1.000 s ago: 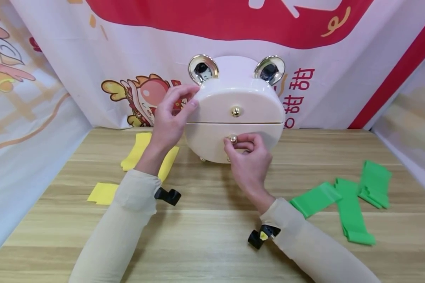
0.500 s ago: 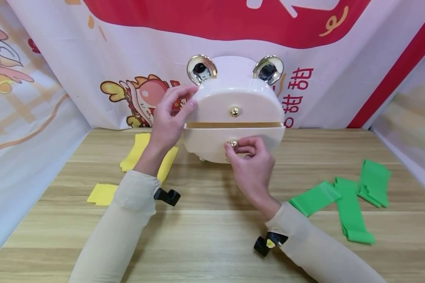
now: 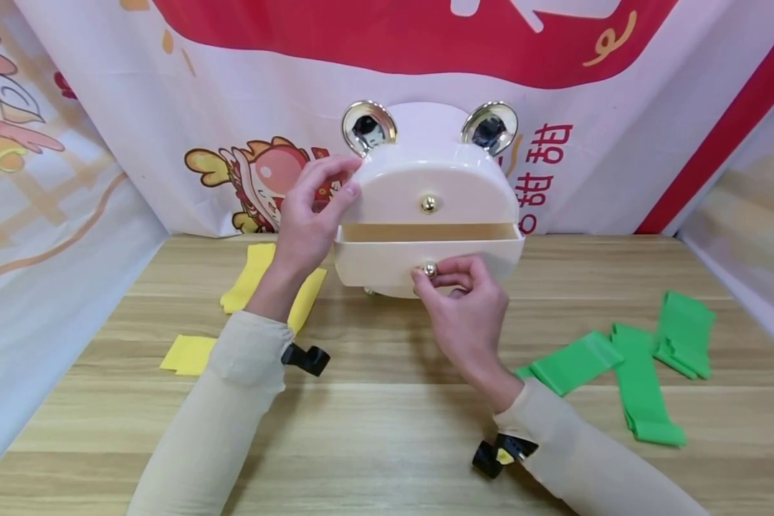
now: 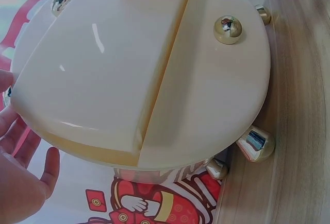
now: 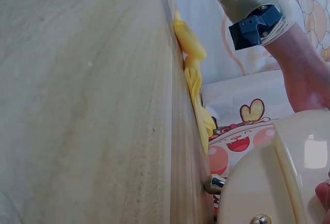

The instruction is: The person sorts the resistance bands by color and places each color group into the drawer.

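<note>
A rounded white drawer box (image 3: 426,154) with two gold-rimmed eye shapes on top stands at the back of the table. Its middle drawer (image 3: 380,261) is pulled partly out, showing a gap behind its front. The right hand (image 3: 464,308) pinches the gold knob (image 3: 428,269) of this drawer between thumb and fingers. At the box's upper left side, the left hand (image 3: 312,215) rests its fingertips on the shell, its fingers spread in the left wrist view. The upper drawer's knob (image 3: 428,204) is free. A lower knob (image 4: 228,30) shows in the left wrist view; the right hand hides it from the head.
Yellow cloth-like strips (image 3: 190,355) lie on the wooden table (image 3: 374,430) at left, partly behind the left arm. Several folded green strips (image 3: 641,387) lie at right. A printed curtain (image 3: 284,86) hangs right behind the box.
The middle drawer, flush a second ago, has come out toward the person and its gap has widened. The right hand has moved back with the knob; the left hand has stayed in place.
</note>
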A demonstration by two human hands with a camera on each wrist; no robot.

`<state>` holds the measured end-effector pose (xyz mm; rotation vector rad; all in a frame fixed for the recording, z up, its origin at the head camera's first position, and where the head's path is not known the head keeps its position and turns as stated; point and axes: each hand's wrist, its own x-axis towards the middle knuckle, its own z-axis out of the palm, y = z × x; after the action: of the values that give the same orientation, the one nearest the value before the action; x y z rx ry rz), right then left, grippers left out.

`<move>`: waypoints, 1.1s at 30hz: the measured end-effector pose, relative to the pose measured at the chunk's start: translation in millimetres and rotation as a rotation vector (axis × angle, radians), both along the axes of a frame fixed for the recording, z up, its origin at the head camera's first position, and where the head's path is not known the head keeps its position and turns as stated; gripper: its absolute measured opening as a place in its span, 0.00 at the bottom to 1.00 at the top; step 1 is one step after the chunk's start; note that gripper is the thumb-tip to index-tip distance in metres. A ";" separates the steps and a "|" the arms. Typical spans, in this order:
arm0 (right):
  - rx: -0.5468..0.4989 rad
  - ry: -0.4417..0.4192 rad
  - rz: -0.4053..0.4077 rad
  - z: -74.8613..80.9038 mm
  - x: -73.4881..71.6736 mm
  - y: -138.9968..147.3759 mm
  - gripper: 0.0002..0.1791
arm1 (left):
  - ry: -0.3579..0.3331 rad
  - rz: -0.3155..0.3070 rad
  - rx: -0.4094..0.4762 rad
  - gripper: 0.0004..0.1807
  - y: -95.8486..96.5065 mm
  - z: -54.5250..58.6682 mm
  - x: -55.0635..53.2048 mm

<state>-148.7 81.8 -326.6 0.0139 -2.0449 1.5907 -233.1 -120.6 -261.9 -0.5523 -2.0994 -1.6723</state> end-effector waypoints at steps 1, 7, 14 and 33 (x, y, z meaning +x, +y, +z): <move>0.004 0.000 0.002 -0.1 0.6 0.1 0.15 | 0.000 0.000 0.000 0.19 -0.2 -0.1 0.0; 0.002 0.013 0.017 -0.5 3.4 2.3 0.15 | -0.009 0.001 -0.009 0.20 0.4 -0.3 0.2; 0.011 0.018 0.033 -1.2 7.1 3.4 0.15 | -0.024 0.015 -0.014 0.20 0.2 0.0 1.1; 0.068 0.041 0.024 -1.8 16.2 2.1 0.16 | -0.022 0.014 -0.006 0.20 0.1 0.7 0.9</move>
<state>-132.5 83.9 -328.5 0.0959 -2.0733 1.5225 -232.2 -120.6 -261.2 -0.5226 -2.1196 -1.6716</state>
